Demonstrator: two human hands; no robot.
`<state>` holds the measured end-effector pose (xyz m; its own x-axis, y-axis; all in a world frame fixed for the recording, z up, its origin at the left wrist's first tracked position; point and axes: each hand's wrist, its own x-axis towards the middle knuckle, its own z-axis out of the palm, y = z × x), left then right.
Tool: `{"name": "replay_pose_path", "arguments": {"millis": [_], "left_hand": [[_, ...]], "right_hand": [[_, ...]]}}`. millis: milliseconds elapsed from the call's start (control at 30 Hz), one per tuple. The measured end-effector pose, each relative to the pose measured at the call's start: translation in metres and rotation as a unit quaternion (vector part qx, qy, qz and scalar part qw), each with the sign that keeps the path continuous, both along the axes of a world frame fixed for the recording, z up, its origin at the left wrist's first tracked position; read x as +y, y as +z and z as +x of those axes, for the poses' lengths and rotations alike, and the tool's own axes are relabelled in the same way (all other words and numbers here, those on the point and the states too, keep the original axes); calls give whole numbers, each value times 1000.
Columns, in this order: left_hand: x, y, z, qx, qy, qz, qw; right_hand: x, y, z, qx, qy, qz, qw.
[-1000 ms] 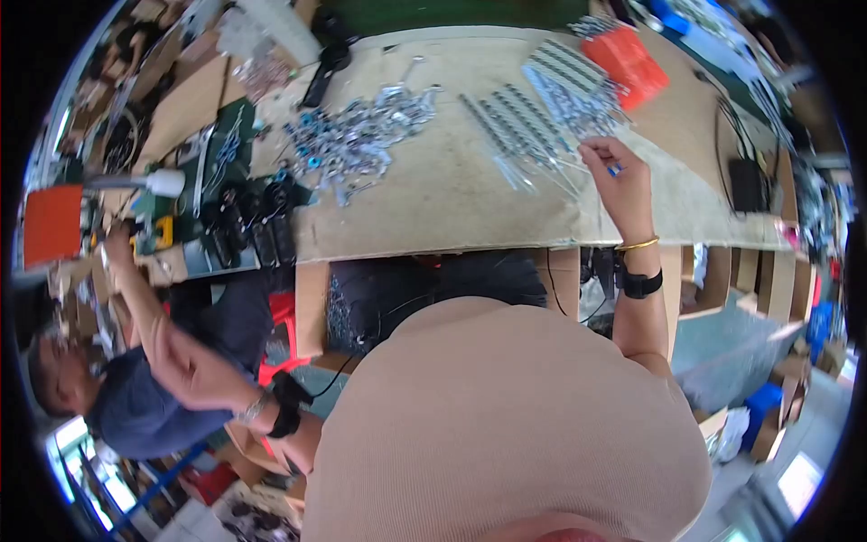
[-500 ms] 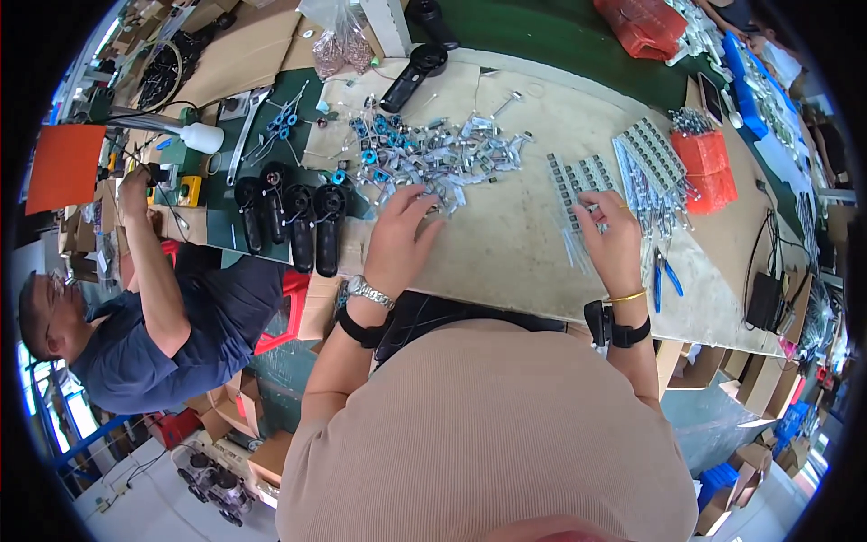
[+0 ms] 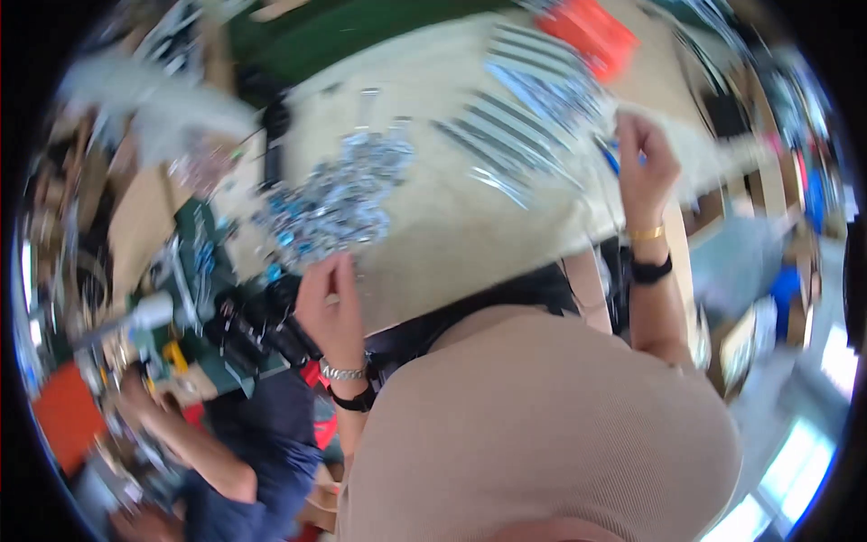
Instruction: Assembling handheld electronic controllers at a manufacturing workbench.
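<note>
Silver bits [image 3: 348, 185] of metal are heaped on the left part of the pale bench [image 3: 452, 253]. The left hand [image 3: 331, 298] is held at the near edge of the heap, with its fingers pointed away from the body and the thumb and finger tips brought close together. The right hand [image 3: 647, 172] is stretched out farther, over on the right, and its fingers and thumb are curled toward each other by the blue pliers [image 3: 609, 159]. Both are blurred, so it cannot be told if anything is pinched. A watch [image 3: 343, 370] is worn on the left wrist and a gold bangle [image 3: 647, 234] on the right. Between the hands, farther back, striped rows [image 3: 506, 135] are laid out.
</note>
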<state>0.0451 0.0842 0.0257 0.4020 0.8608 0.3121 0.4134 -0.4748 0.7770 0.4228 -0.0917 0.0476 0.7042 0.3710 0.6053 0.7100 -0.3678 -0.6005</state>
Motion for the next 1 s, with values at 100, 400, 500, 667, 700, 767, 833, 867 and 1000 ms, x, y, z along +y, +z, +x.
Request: {"name": "replay_pose_path", "arguments": {"millis": [100, 400, 500, 667, 700, 767, 833, 867, 1000], "left_hand": [[-7, -10, -4, -1, 0, -64, 998], [-48, 1, 19, 27, -64, -30, 997], [-57, -7, 26, 43, -65, -54, 996], [-78, 1, 34, 83, -35, -52, 995], [-81, 5, 38, 123, -56, -34, 990], [-74, 4, 53, 133, -29, 5, 991], [-82, 9, 59, 149, -31, -12, 988], [-87, 20, 63, 159, -15, -11, 987], [-89, 23, 94, 170, -48, -7, 984]], "right_hand": [[-82, 5, 49, 159, -129, 199, 959], [-365, -221, 106, 524, -270, 41, 806], [-387, -317, 116, 487, -51, -190, 851], [-248, -371, 105, 378, -118, -380, 836], [-248, -371, 99, 379, -83, -372, 843], [-274, -402, 123, 292, 6, -390, 874], [-240, -411, 125, 174, 144, -463, 857], [-208, -407, 129, 148, 180, -585, 777], [-258, -513, 136, 128, 187, -661, 715]]}}
